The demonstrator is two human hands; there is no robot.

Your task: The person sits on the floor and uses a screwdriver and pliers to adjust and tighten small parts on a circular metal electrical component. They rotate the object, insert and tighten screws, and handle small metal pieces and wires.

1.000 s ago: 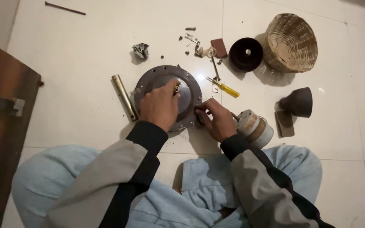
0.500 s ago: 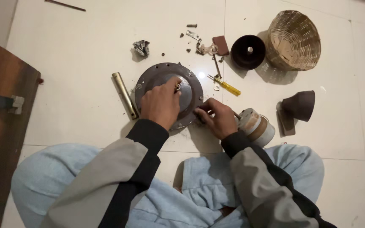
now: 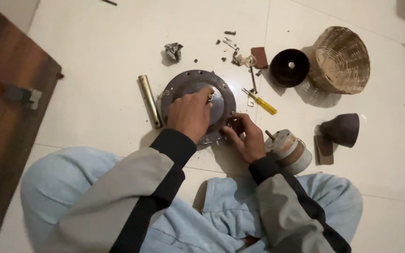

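- The left hand (image 3: pixel 191 115) rests on top of the round grey metal plate (image 3: pixel 188 84), its grip closed around a small metal part (image 3: pixel 209 97) at the plate's raised centre.
- The right hand (image 3: pixel 244 138) pinches the plate's near-right rim; what its fingertips grip is too small to tell.
- The plate lies flat on the tiled floor (image 3: pixel 94 51), just ahead of the person's knees.
- Just left lies a brass tube (image 3: pixel 149 100); to the right, a yellow-handled screwdriver (image 3: pixel 260 101).
- A cylindrical motor (image 3: pixel 289 151) sits beside the right wrist; a woven basket (image 3: pixel 341 60) stands farther off.
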